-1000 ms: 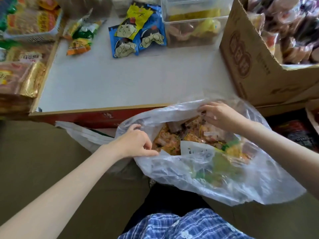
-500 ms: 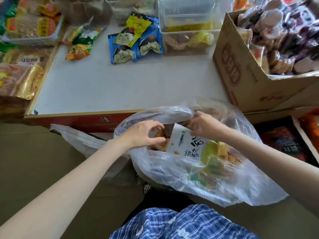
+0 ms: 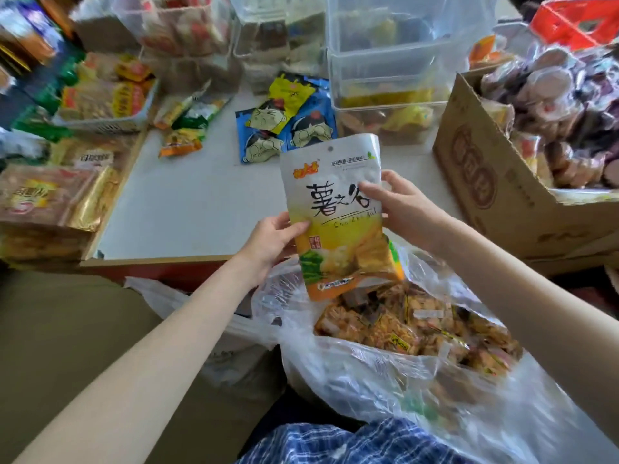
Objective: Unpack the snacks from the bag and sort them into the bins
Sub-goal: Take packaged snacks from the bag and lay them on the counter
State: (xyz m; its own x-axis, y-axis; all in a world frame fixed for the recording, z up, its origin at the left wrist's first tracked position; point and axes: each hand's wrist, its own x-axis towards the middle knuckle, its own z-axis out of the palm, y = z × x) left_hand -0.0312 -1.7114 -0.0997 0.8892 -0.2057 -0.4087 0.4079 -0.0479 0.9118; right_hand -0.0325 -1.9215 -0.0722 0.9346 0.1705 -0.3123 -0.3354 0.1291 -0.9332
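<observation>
A white and yellow snack pouch [image 3: 338, 229] with black lettering is held upright above the clear plastic bag [image 3: 385, 373]. My left hand [image 3: 271, 242] grips its left edge and my right hand [image 3: 398, 202] grips its right side, thumb on the front. The bag lies open in front of my lap and holds several small orange and brown wrapped snacks [image 3: 412, 323]. Clear plastic bins [image 3: 388, 72] stand at the back of the white table [image 3: 187, 202], the nearest one with yellow packets inside.
Blue and yellow cartoon-face packets [image 3: 284, 118] and small green-orange packets [image 3: 184, 135] lie on the table. A cardboard box [image 3: 495, 182] full of wrapped snacks stands at the right. A white basket [image 3: 104, 105] and stacked gold packs [image 3: 50, 202] sit at the left.
The pouch has come up out of the bag and now stands upright above it. My left hand let go of the bag rim and took the pouch's left edge. The view tilted up.
</observation>
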